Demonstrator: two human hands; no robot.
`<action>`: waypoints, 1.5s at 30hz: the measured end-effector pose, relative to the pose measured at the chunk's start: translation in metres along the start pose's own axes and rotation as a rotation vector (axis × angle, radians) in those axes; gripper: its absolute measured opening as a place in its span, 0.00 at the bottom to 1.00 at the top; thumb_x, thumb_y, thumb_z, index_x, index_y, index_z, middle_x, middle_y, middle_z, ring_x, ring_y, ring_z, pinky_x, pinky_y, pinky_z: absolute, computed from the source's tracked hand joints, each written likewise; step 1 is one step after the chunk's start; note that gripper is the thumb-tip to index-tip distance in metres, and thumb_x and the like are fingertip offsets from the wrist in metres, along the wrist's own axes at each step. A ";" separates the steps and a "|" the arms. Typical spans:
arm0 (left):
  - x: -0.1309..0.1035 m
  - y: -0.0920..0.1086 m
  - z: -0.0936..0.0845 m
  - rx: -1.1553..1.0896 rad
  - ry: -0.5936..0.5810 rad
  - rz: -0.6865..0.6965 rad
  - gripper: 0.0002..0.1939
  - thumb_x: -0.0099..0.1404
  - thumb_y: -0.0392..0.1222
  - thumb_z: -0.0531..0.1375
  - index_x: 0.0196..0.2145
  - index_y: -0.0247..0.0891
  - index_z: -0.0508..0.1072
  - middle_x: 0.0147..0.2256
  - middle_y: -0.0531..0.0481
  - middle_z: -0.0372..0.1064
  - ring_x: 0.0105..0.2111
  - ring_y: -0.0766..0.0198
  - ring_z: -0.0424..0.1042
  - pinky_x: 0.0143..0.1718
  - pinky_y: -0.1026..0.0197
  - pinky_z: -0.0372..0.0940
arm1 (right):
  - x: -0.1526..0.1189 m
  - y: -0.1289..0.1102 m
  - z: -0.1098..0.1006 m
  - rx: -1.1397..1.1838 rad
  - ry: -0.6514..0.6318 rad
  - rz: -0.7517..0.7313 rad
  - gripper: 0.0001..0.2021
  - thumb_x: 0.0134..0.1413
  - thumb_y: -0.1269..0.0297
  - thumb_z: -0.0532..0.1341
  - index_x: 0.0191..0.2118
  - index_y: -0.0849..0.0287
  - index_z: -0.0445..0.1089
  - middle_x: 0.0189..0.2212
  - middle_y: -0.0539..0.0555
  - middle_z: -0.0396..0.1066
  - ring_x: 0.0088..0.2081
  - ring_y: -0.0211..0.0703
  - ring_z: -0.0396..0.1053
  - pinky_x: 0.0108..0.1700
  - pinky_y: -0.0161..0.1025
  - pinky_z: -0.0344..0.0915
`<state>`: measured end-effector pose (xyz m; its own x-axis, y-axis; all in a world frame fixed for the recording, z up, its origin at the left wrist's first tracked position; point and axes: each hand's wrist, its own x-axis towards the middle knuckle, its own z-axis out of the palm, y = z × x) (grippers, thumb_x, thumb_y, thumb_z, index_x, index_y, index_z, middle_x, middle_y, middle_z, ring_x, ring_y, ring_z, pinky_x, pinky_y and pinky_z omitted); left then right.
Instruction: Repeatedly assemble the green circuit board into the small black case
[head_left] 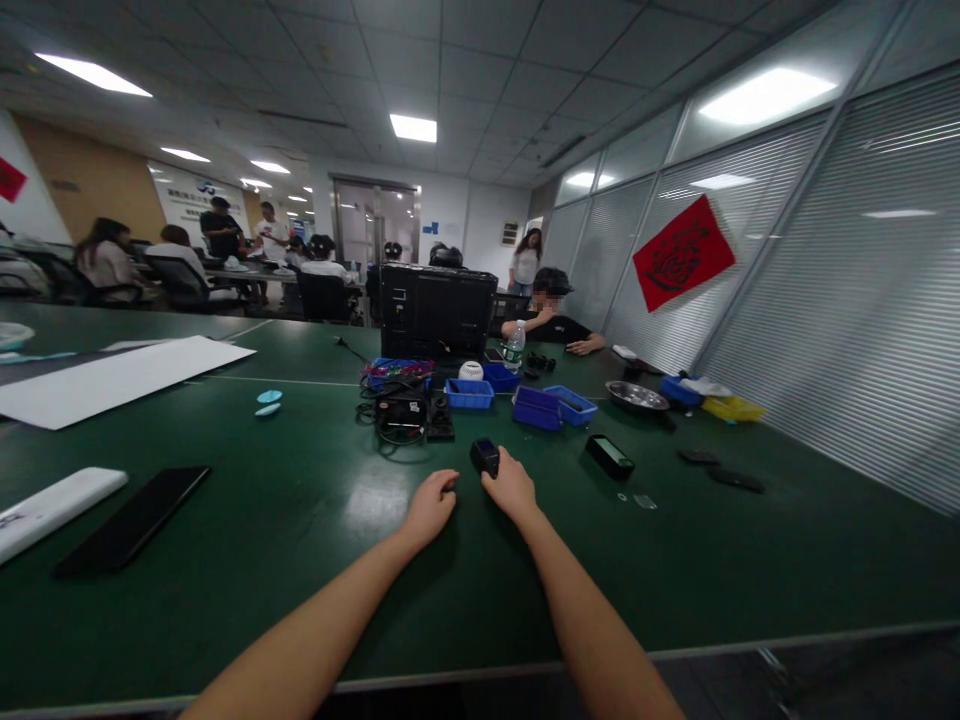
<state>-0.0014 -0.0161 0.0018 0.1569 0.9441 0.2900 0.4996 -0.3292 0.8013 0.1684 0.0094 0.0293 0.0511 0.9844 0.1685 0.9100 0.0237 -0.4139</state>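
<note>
My right hand (pixel 511 487) is closed round the near end of a small black device with a dark screen (pixel 485 455), just above or on the green table (pixel 337 590). Left of it, apart from the device, my left hand (pixel 431 510) is closed with curled fingers. A dark spot shows between its thumb and fingers; I cannot make out whether that is an object. Beyond my hands lie a black power adapter with cables (pixel 401 412), a blue tray (pixel 470 393) and a white baseball (pixel 471 371). To the right sits a black box with a pale green top (pixel 610 456).
A black monitor (pixel 437 310) stands behind the trays, beside a water bottle (pixel 514 347). A metal bowl (pixel 637 396) and a yellow tray (pixel 733 408) are at right. At left lie a black slab (pixel 133 520) and white board (pixel 124 378). A person (pixel 553 315) sits across.
</note>
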 end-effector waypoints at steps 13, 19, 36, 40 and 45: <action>-0.002 0.002 -0.003 -0.063 -0.025 -0.064 0.20 0.53 0.30 0.51 0.44 0.36 0.68 0.41 0.46 0.67 0.39 0.66 0.68 0.44 0.62 0.63 | 0.011 0.051 -0.039 0.071 0.342 0.285 0.29 0.51 0.54 0.52 0.57 0.61 0.49 0.47 0.66 0.62 0.48 0.57 0.60 0.42 0.47 0.60; -0.001 0.001 -0.003 -0.069 -0.028 -0.069 0.18 0.54 0.32 0.52 0.43 0.37 0.69 0.40 0.47 0.68 0.39 0.65 0.68 0.44 0.61 0.63 | 0.008 0.032 -0.036 0.792 0.452 0.089 0.27 0.53 0.46 0.46 0.53 0.60 0.51 0.41 0.61 0.66 0.33 0.44 0.68 0.31 0.39 0.65; 0.004 -0.005 -0.012 -0.028 0.116 -0.008 0.27 0.54 0.49 0.58 0.51 0.37 0.62 0.45 0.43 0.65 0.45 0.58 0.65 0.45 0.57 0.61 | 0.000 0.013 0.004 0.918 -0.518 0.095 0.24 0.55 0.46 0.43 0.30 0.62 0.62 0.14 0.53 0.67 0.14 0.38 0.65 0.13 0.29 0.57; 0.002 -0.003 -0.012 0.059 0.073 -0.011 0.29 0.53 0.49 0.58 0.51 0.37 0.61 0.44 0.44 0.65 0.42 0.59 0.66 0.45 0.57 0.61 | 0.009 0.026 -0.005 0.532 -0.031 0.010 0.22 0.56 0.49 0.44 0.25 0.60 0.63 0.14 0.50 0.65 0.14 0.33 0.62 0.19 0.29 0.55; 0.001 -0.005 -0.010 0.157 -0.036 0.006 0.38 0.49 0.47 0.62 0.57 0.40 0.54 0.47 0.44 0.65 0.46 0.56 0.65 0.47 0.57 0.58 | 0.013 0.047 -0.037 0.230 0.346 0.151 0.21 0.57 0.53 0.43 0.26 0.58 0.66 0.23 0.54 0.70 0.27 0.40 0.66 0.29 0.33 0.56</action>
<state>-0.0125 -0.0138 0.0039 0.1893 0.9431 0.2733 0.6254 -0.3304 0.7069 0.2270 0.0168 0.0454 0.3471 0.8642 0.3642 0.7685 -0.0395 -0.6386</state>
